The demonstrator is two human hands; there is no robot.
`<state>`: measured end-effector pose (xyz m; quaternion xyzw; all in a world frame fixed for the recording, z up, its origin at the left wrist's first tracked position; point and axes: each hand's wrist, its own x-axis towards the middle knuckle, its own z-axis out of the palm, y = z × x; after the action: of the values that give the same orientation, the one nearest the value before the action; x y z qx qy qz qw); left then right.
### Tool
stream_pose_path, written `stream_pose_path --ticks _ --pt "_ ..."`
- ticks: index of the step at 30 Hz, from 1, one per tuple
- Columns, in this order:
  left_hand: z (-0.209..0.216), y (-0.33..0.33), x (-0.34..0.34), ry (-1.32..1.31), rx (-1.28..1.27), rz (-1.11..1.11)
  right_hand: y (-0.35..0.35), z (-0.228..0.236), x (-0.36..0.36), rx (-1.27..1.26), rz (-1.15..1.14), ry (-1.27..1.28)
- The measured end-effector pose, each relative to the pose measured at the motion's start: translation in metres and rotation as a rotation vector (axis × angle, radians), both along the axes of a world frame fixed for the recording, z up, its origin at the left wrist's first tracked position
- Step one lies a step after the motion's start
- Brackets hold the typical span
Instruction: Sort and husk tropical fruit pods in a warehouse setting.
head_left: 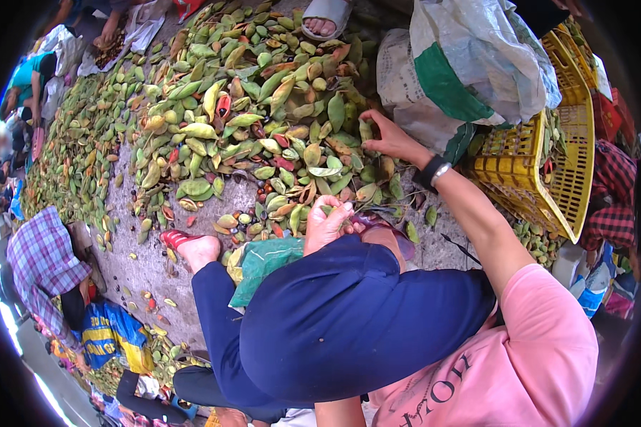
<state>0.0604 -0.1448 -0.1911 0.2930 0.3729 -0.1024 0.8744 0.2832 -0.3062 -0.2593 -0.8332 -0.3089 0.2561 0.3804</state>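
Seated on a grey concrete floor point(146, 267) before a wide heap of green, yellow and reddish almond-shaped pods point(263, 107). Right hand point(388, 136) stretched forward to the near right edge of the heap, fingers point(369, 122) pinched around one long green pod point(365, 130) at the rim of the pile. Black wristband with a pale face point(432, 171) on that wrist, pink short-sleeved shirt point(527, 363) above it. Left hand point(325, 224) drawn in close above the raised knee in dark blue trousers point(335, 320), fingers curled shut around a small pale green pod point(327, 210) that peeks out at the top of the fist. Just beside the left hand, toward the person's left, a crumpled teal plastic bag point(263, 260) on the floor; beyond it a bare foot in a red sandal point(192, 245), touching loose pods. Right of the reaching arm, a yellow slatted plastic crate point(573, 153) tilted on its side, with a white woven sack with a green stripe point(470, 71) bulging between crate and heap. At the far top edge, another person's foot in a grey sandal point(325, 18) resting against the pods. On the left, a person in a purple checked shirt point(43, 256) near the heap's long left flank.
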Motion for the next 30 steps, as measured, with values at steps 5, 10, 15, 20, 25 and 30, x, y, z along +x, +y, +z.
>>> stream_pose_path --ticks 5,10,15,20,25,30 --pt "0.021 -0.012 0.023 -0.026 0.204 0.008 0.002 0.041 -0.027 0.289 0.056 0.613" --pt "0.022 -0.016 0.035 -0.107 0.479 -0.069 0.015 0.061 -0.069 0.511 -0.126 0.976" --pt "0.025 -0.012 0.031 -0.027 0.597 -0.207 0.037 0.073 -0.095 0.320 -0.323 0.940" --pt "0.033 -0.013 0.029 -0.031 0.761 -0.251 0.045 0.069 -0.111 0.383 -0.300 0.476" --pt "0.043 0.001 0.023 -0.042 0.702 -0.179 0.038 0.090 -0.101 0.521 -0.073 0.568" --pt "0.060 0.013 0.021 0.011 0.861 -0.485 0.029 0.101 -0.074 0.266 0.286 0.454"
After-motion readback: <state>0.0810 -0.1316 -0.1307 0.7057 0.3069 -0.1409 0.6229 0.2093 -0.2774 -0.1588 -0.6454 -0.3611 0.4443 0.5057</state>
